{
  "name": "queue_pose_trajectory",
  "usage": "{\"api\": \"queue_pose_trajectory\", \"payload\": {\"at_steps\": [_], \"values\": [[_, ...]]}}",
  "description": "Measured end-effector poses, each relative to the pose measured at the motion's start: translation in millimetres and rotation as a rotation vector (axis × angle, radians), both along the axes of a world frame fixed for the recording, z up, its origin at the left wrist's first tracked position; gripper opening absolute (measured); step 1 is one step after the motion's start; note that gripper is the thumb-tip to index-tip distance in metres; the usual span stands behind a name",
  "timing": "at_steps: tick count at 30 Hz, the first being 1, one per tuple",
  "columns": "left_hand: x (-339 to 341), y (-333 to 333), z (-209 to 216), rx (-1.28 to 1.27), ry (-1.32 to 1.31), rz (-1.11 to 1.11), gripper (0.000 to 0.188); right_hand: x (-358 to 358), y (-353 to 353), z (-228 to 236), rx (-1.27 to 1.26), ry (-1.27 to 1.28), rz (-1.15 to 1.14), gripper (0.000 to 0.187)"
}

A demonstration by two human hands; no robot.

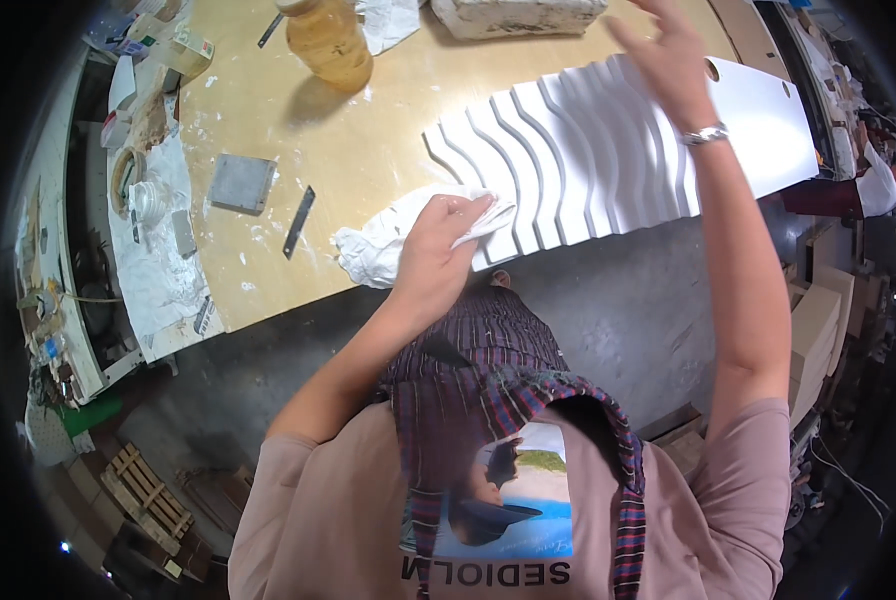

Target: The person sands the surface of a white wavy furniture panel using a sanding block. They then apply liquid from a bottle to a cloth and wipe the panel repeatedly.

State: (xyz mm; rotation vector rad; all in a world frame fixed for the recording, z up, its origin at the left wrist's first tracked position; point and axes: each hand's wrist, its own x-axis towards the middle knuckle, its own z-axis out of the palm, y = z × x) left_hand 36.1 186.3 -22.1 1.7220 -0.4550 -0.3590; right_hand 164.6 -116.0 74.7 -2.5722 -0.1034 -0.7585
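Observation:
A white panel [758, 125] with wavy grooves cut across its left part lies on the table, its near edge along the table's front. My left hand [443, 235] is closed round a crumpled white cloth [380, 240], which touches the panel's left end by the first grooves. Farther right, my right hand [670, 62] is raised over or on the panel near its far edge, fingers apart and nothing in them. The hand is slightly blurred, so I cannot tell whether it touches the surface. A bracelet circles my right wrist.
The yellowish table [368, 150] bears a grey square block [242, 183], a dark metal strip [300, 222], a jar of amber liquid [328, 45] and a whitish block [516, 14]. Paper, tape and a small jar lie on the left side surface [163, 285]. Cardboard boxes [816, 325] stand at right.

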Motion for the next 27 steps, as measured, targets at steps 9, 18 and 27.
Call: {"api": "queue_pose_trajectory", "payload": {"at_steps": [9,18,27], "values": [[-44,-59,-7,0.492,-0.64,0.015,0.045,-39,-123,-41,-0.158,0.033,-0.174,0.044],[-66,-71,0,0.761,-0.814,0.065,0.038,-50,-86,-18,0.081,0.015,-0.206,0.025],[-66,-70,-3,0.771,-0.811,0.055,0.047,-51,-85,-17,0.09,0.026,-0.214,0.022]]}}
